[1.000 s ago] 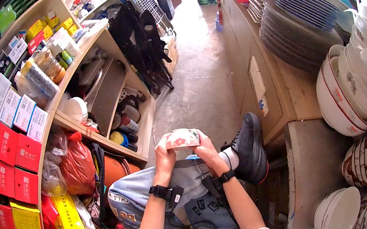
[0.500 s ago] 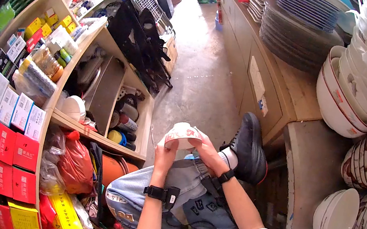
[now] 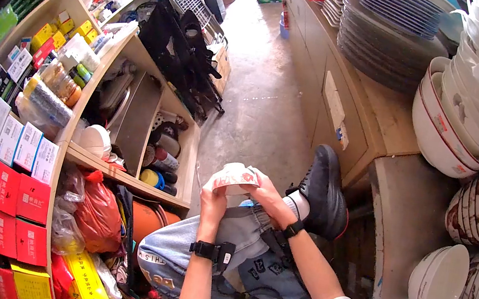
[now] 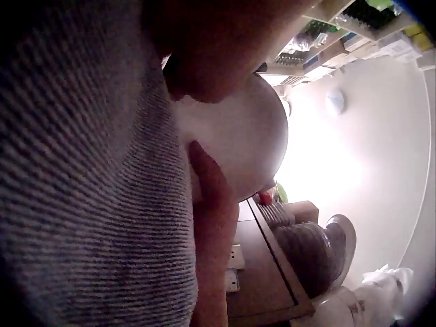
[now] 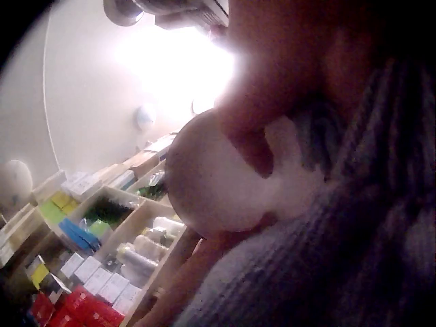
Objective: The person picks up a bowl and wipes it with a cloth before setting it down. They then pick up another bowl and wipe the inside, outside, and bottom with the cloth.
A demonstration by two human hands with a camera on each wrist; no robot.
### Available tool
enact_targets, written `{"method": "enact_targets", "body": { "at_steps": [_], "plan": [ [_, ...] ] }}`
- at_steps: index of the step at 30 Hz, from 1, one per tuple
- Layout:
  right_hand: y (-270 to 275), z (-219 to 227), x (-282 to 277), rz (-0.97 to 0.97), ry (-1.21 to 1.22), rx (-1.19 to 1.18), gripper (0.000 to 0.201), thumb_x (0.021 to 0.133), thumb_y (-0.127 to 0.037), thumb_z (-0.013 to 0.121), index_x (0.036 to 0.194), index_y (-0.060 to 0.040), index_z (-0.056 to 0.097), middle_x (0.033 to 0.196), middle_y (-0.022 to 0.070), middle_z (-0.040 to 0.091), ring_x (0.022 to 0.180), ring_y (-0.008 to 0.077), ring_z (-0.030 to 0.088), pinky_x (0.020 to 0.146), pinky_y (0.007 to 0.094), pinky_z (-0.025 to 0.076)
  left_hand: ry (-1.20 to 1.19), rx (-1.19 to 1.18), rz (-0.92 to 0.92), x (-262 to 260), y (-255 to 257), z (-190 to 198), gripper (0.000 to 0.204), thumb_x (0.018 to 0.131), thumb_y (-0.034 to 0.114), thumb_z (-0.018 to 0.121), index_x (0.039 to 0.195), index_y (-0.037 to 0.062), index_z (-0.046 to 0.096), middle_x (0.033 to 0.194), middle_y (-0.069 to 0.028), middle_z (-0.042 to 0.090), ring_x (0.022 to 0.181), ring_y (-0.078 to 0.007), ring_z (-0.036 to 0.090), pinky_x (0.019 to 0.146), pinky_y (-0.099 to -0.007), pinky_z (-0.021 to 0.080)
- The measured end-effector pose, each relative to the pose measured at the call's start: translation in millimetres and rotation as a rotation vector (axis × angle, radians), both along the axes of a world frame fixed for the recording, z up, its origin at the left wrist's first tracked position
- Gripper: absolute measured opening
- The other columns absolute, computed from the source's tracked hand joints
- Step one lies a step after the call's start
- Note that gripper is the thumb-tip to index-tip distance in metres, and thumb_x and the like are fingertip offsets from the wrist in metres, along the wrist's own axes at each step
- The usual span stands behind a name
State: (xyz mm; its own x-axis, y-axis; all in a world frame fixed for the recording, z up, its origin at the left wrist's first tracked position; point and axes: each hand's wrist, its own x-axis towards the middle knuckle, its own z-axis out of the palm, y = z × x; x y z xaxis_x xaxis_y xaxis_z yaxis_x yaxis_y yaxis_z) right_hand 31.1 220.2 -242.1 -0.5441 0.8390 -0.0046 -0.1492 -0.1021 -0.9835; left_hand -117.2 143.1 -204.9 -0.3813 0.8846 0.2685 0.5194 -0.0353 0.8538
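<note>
Above the knees, both hands hold a small white bowl (image 3: 237,174) with red flowers on its outside, its base turned up and away. My left hand (image 3: 213,202) grips its left side, and the right hand (image 3: 271,199) grips the right side. The plain pale inside of the bowl (image 4: 255,133) shows in the left wrist view, with digits of both hands over it. The right wrist view also shows the inside of the bowl (image 5: 208,180), with a thumb pressed against it. Fingers behind the bowl are hidden.
Shelves with red boxes (image 3: 6,187) and bagged goods stand at left. Stacked plates (image 3: 384,53), large bowls (image 3: 445,140) and smaller bowls (image 3: 439,281) line the right side. A black shoe (image 3: 327,193) rests beside the cabinet. Concrete floor (image 3: 259,103) runs ahead between them.
The bowl tipped up slightly, showing more of its opening half a second ago, then tilted back down a little. Both hands kept their hold on it throughout.
</note>
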Motion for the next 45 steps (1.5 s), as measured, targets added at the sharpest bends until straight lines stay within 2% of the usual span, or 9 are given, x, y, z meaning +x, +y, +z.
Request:
{"method": "enact_targets", "body": {
  "at_steps": [6, 12, 13, 15, 22, 24, 32, 39, 45],
  "plan": [
    [-1.1, 1.5, 0.9, -0.023, -0.098, 0.093, 0.043, 0.083, -0.017, 0.072, 0.120, -0.0008, 0.057, 0.108, 0.0157, 0.070, 0.102, 0.0225, 0.065, 0.090, 0.0359, 0.050, 0.106, -0.002, 0.091, 1.7, -3.0, 4.8, 0.023, 0.095, 0.002, 0.054, 0.115, -0.0043, 0.064, 0.104, -0.0207, 0.071, 0.101, -0.0308, 0.069, 0.087, -0.0354, 0.051],
    [-2.5, -2.6, 0.6, -0.019, -0.218, 0.171, 0.046, 0.086, -0.018, 0.068, 0.127, -0.0023, 0.055, 0.114, 0.0225, 0.068, 0.111, 0.0360, 0.065, 0.091, 0.0402, 0.050, 0.210, -0.019, 0.136, 5.5, -7.4, 12.8, 0.027, 0.092, -0.001, 0.053, 0.116, -0.0011, 0.065, 0.106, -0.0254, 0.069, 0.106, -0.0361, 0.068, 0.088, -0.0375, 0.052],
    [-2.6, -2.2, 0.4, -0.018, -0.219, 0.173, 0.046, 0.086, -0.018, 0.068, 0.127, -0.0023, 0.055, 0.114, 0.0225, 0.068, 0.111, 0.0360, 0.065, 0.091, 0.0402, 0.050, 0.196, -0.007, 0.122, 3.9, -7.2, 10.5, 0.026, 0.093, 0.002, 0.055, 0.117, -0.0001, 0.065, 0.105, -0.0247, 0.069, 0.106, -0.0351, 0.068, 0.088, -0.0372, 0.052],
    [-2.3, -3.5, -0.7, -0.053, -0.220, 0.135, 0.038, 0.088, -0.009, 0.066, 0.123, -0.0002, 0.056, 0.107, 0.0126, 0.069, 0.100, 0.0147, 0.062, 0.088, 0.0322, 0.050, 0.181, 0.006, 0.107, 3.6, -5.8, 10.3, 0.025, 0.094, 0.004, 0.056, 0.117, 0.0008, 0.065, 0.104, -0.0241, 0.070, 0.105, -0.0341, 0.069, 0.088, -0.0369, 0.052],
    [-0.1, -10.6, -4.2, -0.066, 0.013, 0.127, 0.031, 0.097, -0.019, 0.058, 0.123, -0.0024, 0.056, 0.113, 0.0126, 0.068, 0.105, 0.0205, 0.062, 0.091, 0.0344, 0.048, -0.161, 0.028, 0.042, -6.3, 1.4, -3.5, 0.035, 0.092, 0.010, 0.066, 0.125, 0.0020, 0.059, 0.115, -0.0195, 0.069, 0.109, -0.0287, 0.067, 0.090, -0.0367, 0.052],
    [-2.2, -2.5, -0.3, 0.020, 0.317, -0.091, 0.041, 0.096, -0.022, 0.064, 0.130, -0.0006, 0.054, 0.120, 0.0035, 0.062, 0.112, 0.0138, 0.054, 0.097, 0.0277, 0.043, -0.297, 0.035, 0.043, -9.3, 3.5, -10.9, 0.036, 0.092, 0.011, 0.067, 0.125, 0.0018, 0.059, 0.116, -0.0181, 0.068, 0.109, -0.0268, 0.067, 0.091, -0.0354, 0.052],
    [-9.8, 21.0, 15.2, 0.089, 0.308, -0.251, 0.044, 0.097, -0.017, 0.062, 0.137, -0.0025, 0.051, 0.127, 0.0042, 0.060, 0.116, 0.0143, 0.052, 0.102, 0.0295, 0.040, -0.023, -0.242, -0.061, 0.2, -1.4, -0.7, 0.047, 0.093, 0.033, 0.067, 0.125, -0.0007, 0.062, 0.111, -0.0229, 0.071, 0.109, -0.0266, 0.068, 0.085, -0.0375, 0.054],
    [-10.7, 24.6, 12.0, 0.118, 0.347, -0.232, 0.050, 0.093, -0.012, 0.065, 0.138, -0.0019, 0.049, 0.128, 0.0042, 0.059, 0.117, 0.0144, 0.052, 0.101, 0.0301, 0.041, -0.227, -0.164, -0.062, -5.8, 3.6, -19.1, 0.046, 0.095, 0.035, 0.066, 0.122, -0.0020, 0.064, 0.108, -0.0186, 0.072, 0.104, -0.0240, 0.069, 0.085, -0.0371, 0.053],
    [-8.3, 25.7, 9.3, 0.055, 0.282, -0.218, 0.042, 0.091, -0.007, 0.066, 0.130, -0.0030, 0.053, 0.124, 0.0031, 0.061, 0.113, 0.0128, 0.054, 0.099, 0.0276, 0.043, -0.254, -0.121, -0.066, -9.9, 5.6, -21.7, 0.034, 0.099, 0.022, 0.061, 0.123, -0.0020, 0.061, 0.106, -0.0137, 0.071, 0.098, -0.0220, 0.066, 0.086, -0.0339, 0.052]
  ]
}}
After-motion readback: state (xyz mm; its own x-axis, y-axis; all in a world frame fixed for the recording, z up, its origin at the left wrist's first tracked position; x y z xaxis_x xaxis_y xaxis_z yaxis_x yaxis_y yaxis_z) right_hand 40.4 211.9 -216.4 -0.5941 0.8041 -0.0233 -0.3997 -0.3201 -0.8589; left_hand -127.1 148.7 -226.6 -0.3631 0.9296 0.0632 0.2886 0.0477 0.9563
